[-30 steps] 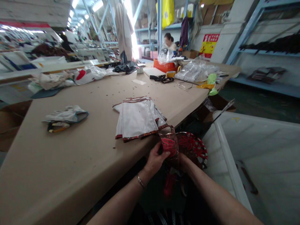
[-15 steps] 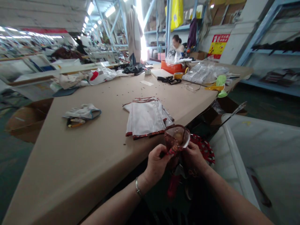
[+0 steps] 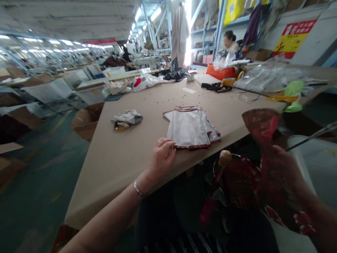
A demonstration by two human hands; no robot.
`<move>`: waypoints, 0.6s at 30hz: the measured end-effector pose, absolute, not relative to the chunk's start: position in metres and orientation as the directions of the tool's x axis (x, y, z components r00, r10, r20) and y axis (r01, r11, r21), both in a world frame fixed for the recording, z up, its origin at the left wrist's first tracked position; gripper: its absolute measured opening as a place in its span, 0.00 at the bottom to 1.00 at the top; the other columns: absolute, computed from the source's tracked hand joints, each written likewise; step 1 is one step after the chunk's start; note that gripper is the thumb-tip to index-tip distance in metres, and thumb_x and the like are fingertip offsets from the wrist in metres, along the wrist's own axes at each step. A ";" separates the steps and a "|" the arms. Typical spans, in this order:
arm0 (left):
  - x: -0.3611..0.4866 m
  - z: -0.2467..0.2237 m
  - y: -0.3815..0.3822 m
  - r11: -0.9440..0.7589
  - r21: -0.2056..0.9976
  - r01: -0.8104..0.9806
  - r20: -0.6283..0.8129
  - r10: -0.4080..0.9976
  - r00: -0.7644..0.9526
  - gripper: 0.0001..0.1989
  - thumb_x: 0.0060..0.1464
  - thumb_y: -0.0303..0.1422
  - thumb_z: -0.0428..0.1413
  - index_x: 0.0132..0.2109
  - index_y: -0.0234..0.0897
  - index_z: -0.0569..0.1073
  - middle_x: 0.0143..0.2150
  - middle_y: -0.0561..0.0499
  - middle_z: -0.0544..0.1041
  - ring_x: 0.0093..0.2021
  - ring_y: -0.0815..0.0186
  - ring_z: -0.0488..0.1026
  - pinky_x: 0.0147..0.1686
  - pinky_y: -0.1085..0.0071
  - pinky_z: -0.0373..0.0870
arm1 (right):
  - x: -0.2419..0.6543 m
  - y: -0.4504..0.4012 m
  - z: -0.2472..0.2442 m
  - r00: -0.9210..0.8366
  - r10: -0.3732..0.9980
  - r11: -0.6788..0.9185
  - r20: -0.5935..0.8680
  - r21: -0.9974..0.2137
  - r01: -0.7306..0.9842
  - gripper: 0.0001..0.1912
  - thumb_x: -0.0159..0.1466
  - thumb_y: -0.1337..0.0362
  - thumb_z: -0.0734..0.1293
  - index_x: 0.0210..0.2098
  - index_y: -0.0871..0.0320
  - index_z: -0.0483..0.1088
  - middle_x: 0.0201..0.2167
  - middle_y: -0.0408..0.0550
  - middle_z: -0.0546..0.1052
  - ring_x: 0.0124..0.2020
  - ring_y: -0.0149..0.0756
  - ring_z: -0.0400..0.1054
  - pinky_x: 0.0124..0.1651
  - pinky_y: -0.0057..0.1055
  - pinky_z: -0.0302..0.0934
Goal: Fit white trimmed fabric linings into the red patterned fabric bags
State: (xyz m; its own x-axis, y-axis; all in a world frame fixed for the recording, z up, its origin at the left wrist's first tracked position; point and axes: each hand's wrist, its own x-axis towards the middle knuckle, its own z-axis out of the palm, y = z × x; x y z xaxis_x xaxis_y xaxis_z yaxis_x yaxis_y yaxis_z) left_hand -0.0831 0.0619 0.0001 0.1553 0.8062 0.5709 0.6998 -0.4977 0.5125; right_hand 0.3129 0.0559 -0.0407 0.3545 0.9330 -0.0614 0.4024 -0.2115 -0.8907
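Head view: my left hand (image 3: 161,157) lies open, palm down, on the edge of the kraft-topped cutting table (image 3: 131,158), its fingers (image 3: 171,144) just touching the near corner of a folded stack of white fabric pieces (image 3: 189,128) with dark red trim. My right hand (image 3: 280,172), blurred, is raised at the right and closed around a red-patterned fabric piece (image 3: 260,123), which stands up out of my fist beyond the table edge. Below, a dark red patterned cloth (image 3: 240,186) lies across my lap, with a small tan knob (image 3: 225,158) at its upper edge. A white plastic bin (image 3: 302,151) stands at my right, its contents hidden. Far along the table, an orange tray (image 3: 219,72) sits before a clear plastic bag (image 3: 223,60); whether the bag lies inside the tray I cannot tell. A seated co-worker (image 3: 230,44) is beyond them. A cardboard box (image 3: 84,123) stands beside the table's left side.
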 end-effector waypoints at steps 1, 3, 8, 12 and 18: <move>-0.087 -0.003 0.065 -0.498 0.472 0.727 0.555 0.809 0.194 0.09 0.55 0.27 0.54 0.43 0.37 0.75 0.44 0.45 0.77 0.48 0.59 0.71 0.54 0.60 0.67 | 0.312 0.053 -0.069 0.383 0.913 -0.315 -0.140 -0.839 0.444 0.21 0.54 0.42 0.60 0.32 0.52 0.64 0.22 0.48 0.68 0.21 0.39 0.62 0.27 0.40 0.57; -0.088 -0.008 0.069 -0.504 0.409 0.760 0.529 0.810 0.252 0.11 0.55 0.27 0.54 0.45 0.36 0.75 0.46 0.44 0.77 0.50 0.58 0.70 0.57 0.57 0.65 | 0.312 0.046 -0.124 0.439 0.884 -0.386 -0.159 -0.779 0.495 0.20 0.50 0.44 0.62 0.29 0.54 0.65 0.26 0.55 0.72 0.30 0.48 0.67 0.37 0.47 0.60; -0.079 -0.013 0.080 -0.509 0.281 0.813 0.528 0.790 0.312 0.11 0.56 0.24 0.52 0.45 0.32 0.76 0.46 0.42 0.78 0.49 0.56 0.71 0.57 0.54 0.64 | 0.311 0.040 -0.189 0.478 0.867 -0.400 -0.144 -0.773 0.493 0.29 0.50 0.49 0.64 0.46 0.61 0.67 0.46 0.66 0.74 0.48 0.60 0.69 0.53 0.54 0.59; -0.077 -0.012 0.090 -0.509 0.219 0.833 0.511 0.787 0.347 0.08 0.58 0.25 0.51 0.37 0.35 0.76 0.40 0.45 0.79 0.43 0.58 0.72 0.51 0.59 0.68 | 0.277 0.046 -0.119 0.392 0.909 -0.063 0.140 -0.884 0.463 0.27 0.61 0.49 0.62 0.54 0.57 0.64 0.50 0.56 0.74 0.49 0.45 0.70 0.54 0.42 0.64; -0.072 0.005 0.096 -0.446 0.112 0.888 0.471 0.811 0.348 0.09 0.59 0.25 0.50 0.33 0.35 0.74 0.33 0.46 0.77 0.37 0.59 0.72 0.40 0.64 0.68 | 0.162 0.049 0.032 -0.284 0.667 0.718 0.689 -0.491 0.493 0.09 0.68 0.66 0.61 0.46 0.57 0.70 0.44 0.50 0.74 0.49 0.39 0.67 0.55 0.36 0.62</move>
